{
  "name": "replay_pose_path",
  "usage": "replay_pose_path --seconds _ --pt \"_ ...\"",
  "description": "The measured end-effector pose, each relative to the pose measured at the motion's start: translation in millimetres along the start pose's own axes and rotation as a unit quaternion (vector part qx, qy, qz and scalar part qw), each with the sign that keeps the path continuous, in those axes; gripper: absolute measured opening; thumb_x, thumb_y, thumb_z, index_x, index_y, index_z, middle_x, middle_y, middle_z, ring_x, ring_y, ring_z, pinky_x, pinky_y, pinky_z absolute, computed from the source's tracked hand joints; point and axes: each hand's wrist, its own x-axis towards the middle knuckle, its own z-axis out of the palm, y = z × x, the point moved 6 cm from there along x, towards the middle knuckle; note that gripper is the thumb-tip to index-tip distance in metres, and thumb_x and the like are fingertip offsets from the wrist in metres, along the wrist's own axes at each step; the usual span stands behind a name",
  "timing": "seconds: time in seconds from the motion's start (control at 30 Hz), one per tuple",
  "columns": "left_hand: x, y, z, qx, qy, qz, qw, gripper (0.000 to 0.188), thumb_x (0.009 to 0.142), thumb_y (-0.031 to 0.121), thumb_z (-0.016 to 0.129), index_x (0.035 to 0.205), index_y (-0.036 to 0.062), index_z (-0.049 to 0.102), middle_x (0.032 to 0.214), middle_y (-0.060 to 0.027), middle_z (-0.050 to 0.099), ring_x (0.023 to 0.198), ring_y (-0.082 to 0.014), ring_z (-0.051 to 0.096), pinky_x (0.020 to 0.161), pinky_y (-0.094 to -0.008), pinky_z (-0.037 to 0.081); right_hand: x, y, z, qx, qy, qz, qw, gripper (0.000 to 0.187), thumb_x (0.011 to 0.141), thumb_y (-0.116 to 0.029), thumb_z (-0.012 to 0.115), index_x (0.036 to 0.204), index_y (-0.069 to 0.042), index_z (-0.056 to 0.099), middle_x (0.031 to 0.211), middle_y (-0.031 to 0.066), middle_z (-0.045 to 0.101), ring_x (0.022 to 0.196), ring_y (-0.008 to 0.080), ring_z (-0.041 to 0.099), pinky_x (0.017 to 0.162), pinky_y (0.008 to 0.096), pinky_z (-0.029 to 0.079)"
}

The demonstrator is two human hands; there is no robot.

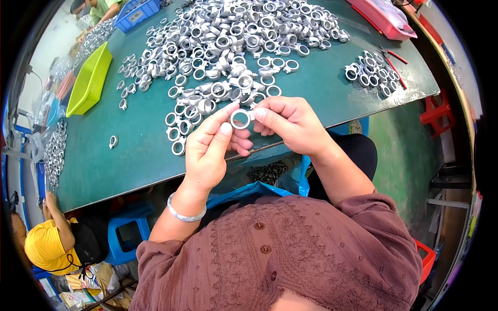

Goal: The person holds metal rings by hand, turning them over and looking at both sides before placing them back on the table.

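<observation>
A silver-grey metal ring with a small lug (233,119) is held between my two hands, just above the near edge of the table. My left hand (208,147) pinches the ring's left side between thumb and fingers. On the other side, the thumb and forefinger of my right hand (291,123) grip the lug. Just beyond my hands, a large heap of similar metal rings (223,42) spreads over the green table (140,166). One loose ring (113,141) lies alone to the left.
A smaller ring pile (371,75) lies at right beside red-handled pliers (397,57). Bins stand around the table: yellow-green (91,78), blue (136,15), pink (386,20). A blue bag (249,191) hangs below the near edge. Co-workers sit left (49,243) and far left.
</observation>
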Motion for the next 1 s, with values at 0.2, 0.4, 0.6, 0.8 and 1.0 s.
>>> replay_pose_path --seconds 0.2,0.4,0.6,0.8,1.0 --pt "0.3 0.7 1.2 -0.008 -0.005 -0.016 1.0 0.035 0.091 0.007 0.043 0.124 -0.0006 0.043 0.087 -0.0093 0.059 0.069 -0.0135 0.059 0.061 -0.0238 0.051 0.5 2.5 -0.8 0.001 0.0 0.005 1.0 0.022 0.087 -0.017 0.053 0.074 -0.001 0.059 0.062 -0.0012 0.054 0.057 0.0041 0.047 0.051 0.0199 0.04" --pt "0.3 3.3 3.6 0.017 -0.004 -0.026 1.0 0.041 0.085 0.001 0.051 0.125 -0.0015 0.041 0.091 -0.0095 0.06 0.07 -0.0123 0.059 0.06 -0.0221 0.051 0.5 1.1 -0.7 -0.002 0.0 0.006 1.0 0.024 0.087 -0.018 0.053 0.072 -0.001 0.059 0.062 -0.0016 0.054 0.056 0.0037 0.047 0.051 0.0196 0.04" --pt "1.1 0.0 4.0 0.021 0.0 -0.048 0.999 0.044 0.083 -0.001 0.054 0.125 -0.0016 0.041 0.094 -0.0095 0.06 0.07 -0.0113 0.059 0.06 -0.0208 0.05 -0.4 1.6 -1.0 0.005 -0.003 0.015 1.0 0.022 0.088 -0.018 0.053 0.075 -0.001 0.06 0.064 -0.0015 0.054 0.058 0.0038 0.047 0.052 0.0196 0.04" --pt "2.5 -2.5 7.0 0.019 0.003 -0.064 0.998 0.04 0.083 -0.002 0.053 0.122 -0.0026 0.044 0.087 -0.0087 0.061 0.068 -0.0108 0.059 0.057 -0.0202 0.049 -2.4 -1.2 2.3 0.04 -0.038 -0.011 0.998 0.017 0.087 -0.014 0.053 0.08 0.0 0.061 0.07 -0.0007 0.056 0.064 0.0045 0.049 0.057 0.0202 0.041" --pt "3.0 -3.3 7.2 0.036 -0.01 -0.075 0.996 0.037 0.084 0.0 0.052 0.12 -0.0027 0.045 0.087 -0.0088 0.061 0.067 -0.0104 0.059 0.056 -0.0201 0.049 -3.2 -3.4 2.7 0.054 -0.051 -0.022 0.997 0.016 0.088 -0.013 0.053 0.083 0.0 0.061 0.072 -0.0007 0.056 0.066 0.0053 0.05 0.06 0.021 0.043"
